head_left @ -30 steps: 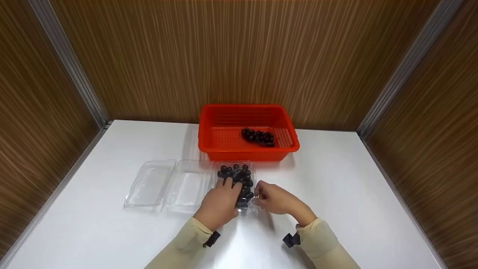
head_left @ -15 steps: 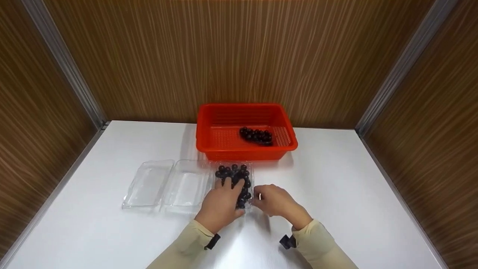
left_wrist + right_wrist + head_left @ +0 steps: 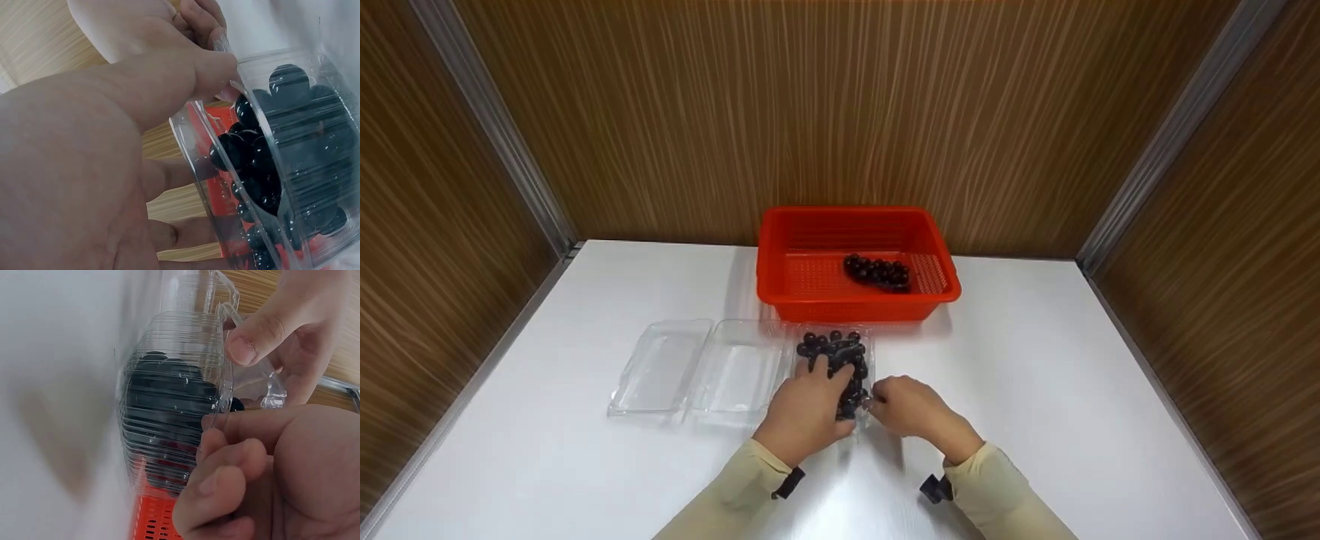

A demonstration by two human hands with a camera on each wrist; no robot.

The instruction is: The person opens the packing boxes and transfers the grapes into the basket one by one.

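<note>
A clear plastic clamshell box with dark grapes in it stands in front of the red basket. My left hand lies over its top, fingers spread and nearly straight. In the left wrist view the left thumb touches the near rim, while the other fingers reach across the lid. My right hand pinches the rim at the near right corner, its other fingers curled in, as the right wrist view shows. Part of the grapes is hidden under the left hand.
Left of the box lies an opened, flat clear clamshell with two shallow halves. One more bunch of dark grapes lies in the red basket. Wood-patterned panels wall the white table at the back and sides.
The left thumb has shifted slightly right along the near edge of the box, and its fingers spread wider. My right hand has lowered slightly at the corner. Basket and empty clamshell stay put.
</note>
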